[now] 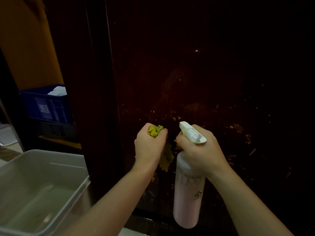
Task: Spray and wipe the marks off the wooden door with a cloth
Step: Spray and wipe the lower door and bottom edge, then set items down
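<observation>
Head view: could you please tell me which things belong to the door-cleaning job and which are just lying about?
Belongs to the job:
- wooden door
- yellow cloth, in the left hand
- spray bottle, in the right hand

Just lying about:
- grey tub
- blue crate

Spray bottle (188, 193): dark handwritten character, partly legible, plus faint printed grid lines. Blue crate (46, 106): white QR-style label, unreadable.
</observation>
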`<control>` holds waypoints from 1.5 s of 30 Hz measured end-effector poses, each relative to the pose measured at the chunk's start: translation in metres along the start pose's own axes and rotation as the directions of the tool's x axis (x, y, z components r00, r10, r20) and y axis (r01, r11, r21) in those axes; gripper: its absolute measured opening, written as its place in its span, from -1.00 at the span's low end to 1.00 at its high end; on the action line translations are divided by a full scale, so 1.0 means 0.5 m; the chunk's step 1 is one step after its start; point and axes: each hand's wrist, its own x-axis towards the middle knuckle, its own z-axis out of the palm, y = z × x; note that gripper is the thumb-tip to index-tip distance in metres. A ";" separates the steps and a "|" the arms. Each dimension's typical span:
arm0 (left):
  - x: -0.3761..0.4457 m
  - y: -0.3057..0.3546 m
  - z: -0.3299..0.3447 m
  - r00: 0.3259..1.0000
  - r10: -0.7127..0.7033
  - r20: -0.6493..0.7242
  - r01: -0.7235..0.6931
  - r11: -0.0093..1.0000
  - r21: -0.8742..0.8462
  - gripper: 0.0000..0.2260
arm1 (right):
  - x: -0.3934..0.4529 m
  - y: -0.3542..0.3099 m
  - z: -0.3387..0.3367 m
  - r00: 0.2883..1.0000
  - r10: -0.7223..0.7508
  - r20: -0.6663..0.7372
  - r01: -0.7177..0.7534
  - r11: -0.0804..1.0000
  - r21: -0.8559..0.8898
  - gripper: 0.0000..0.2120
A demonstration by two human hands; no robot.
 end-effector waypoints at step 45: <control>-0.004 -0.055 0.007 0.989 -0.105 -0.106 0.106 0.994 0.007 -0.83 | -0.045 0.016 -0.021 0.999 -0.026 0.025 0.024 0.998 0.050 -0.91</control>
